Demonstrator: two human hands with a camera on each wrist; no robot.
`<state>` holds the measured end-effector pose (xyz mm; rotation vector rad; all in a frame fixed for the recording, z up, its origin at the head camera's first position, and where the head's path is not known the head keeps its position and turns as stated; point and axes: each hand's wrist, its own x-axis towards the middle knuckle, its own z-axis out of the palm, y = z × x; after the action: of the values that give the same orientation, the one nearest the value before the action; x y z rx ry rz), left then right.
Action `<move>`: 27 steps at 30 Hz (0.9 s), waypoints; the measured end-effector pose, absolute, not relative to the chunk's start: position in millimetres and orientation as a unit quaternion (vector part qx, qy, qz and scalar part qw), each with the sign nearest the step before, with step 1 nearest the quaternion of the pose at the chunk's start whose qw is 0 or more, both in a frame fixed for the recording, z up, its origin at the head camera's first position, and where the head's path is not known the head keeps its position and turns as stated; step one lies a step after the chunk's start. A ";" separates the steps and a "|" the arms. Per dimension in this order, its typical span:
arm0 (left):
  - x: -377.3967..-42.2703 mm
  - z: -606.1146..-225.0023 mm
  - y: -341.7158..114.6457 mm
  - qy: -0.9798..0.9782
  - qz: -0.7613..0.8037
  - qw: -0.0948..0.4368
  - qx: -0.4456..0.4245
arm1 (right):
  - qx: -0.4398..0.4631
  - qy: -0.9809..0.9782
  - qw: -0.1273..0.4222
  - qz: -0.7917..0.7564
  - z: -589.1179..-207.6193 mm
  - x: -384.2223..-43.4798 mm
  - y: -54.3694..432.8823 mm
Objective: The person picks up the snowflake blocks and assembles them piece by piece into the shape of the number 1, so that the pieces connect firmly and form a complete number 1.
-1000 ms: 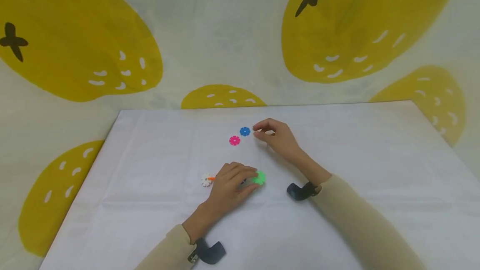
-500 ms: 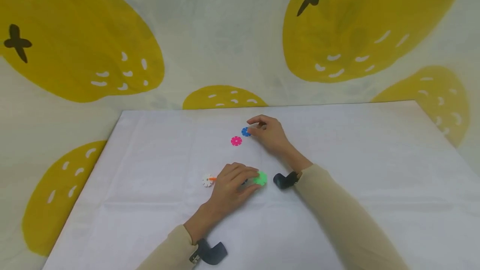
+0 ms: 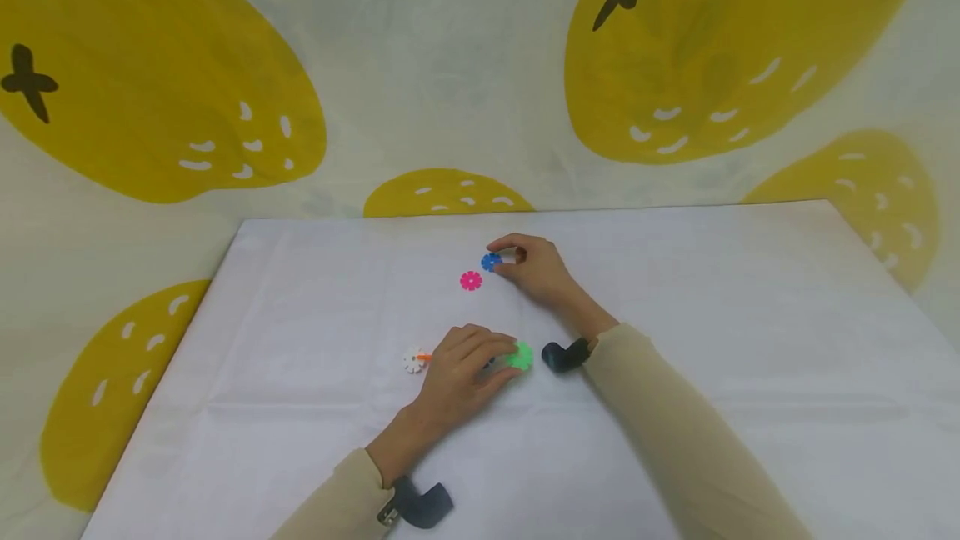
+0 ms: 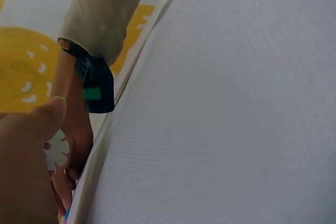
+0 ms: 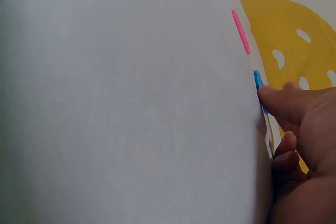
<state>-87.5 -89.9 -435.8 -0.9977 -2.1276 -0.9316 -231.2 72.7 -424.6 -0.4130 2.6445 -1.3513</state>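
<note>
My left hand (image 3: 459,375) grips a row of notched plastic interlocking discs on the white table. A green disc (image 3: 522,356) shows between its thumb and fingers. A white disc (image 3: 413,360) and an orange disc (image 3: 424,357), seen edge-on, stick out on the other side; the palm hides the middle of the row. In the left wrist view a pale notched disc (image 4: 58,149) stands beside the thumb. Farther back, my right hand (image 3: 534,268) pinches a blue disc (image 3: 491,262) at its edge with thumb and index finger; the disc lies flat on the table in the right wrist view.
A pink disc (image 3: 471,281) lies flat just left of and nearer than the blue one. The white table (image 3: 300,298) ends at a straight back edge, with a lemon-patterned cloth (image 3: 450,65) behind. Each wrist bears a dark camera mount (image 3: 564,355).
My right hand has moved left to the blue disc, and its thumb and index finger have come onto it. My left hand stays in place on the row of discs.
</note>
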 end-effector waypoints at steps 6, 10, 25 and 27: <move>-87.5 -437.6 -90.4 -0.803 -0.351 0.300 -0.377 | -0.143 0.887 0.067 -0.434 -426.4 -232.4 69.2; -87.9 -437.9 -90.5 -0.802 -0.352 0.300 -0.377 | -0.145 0.889 0.070 -0.429 -426.3 -233.5 67.8; -87.3 -434.0 -89.8 -0.803 -0.354 0.301 -0.374 | -0.187 0.889 0.065 -0.413 -426.4 -232.8 69.8; -87.6 -433.9 -89.6 -0.802 -0.354 0.302 -0.375 | -0.191 0.889 0.066 -0.411 -426.3 -232.5 70.5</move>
<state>-87.6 -89.6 -433.9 -0.9950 -2.1259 -0.9389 -232.5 70.5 -426.3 -0.5770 2.6818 -1.2401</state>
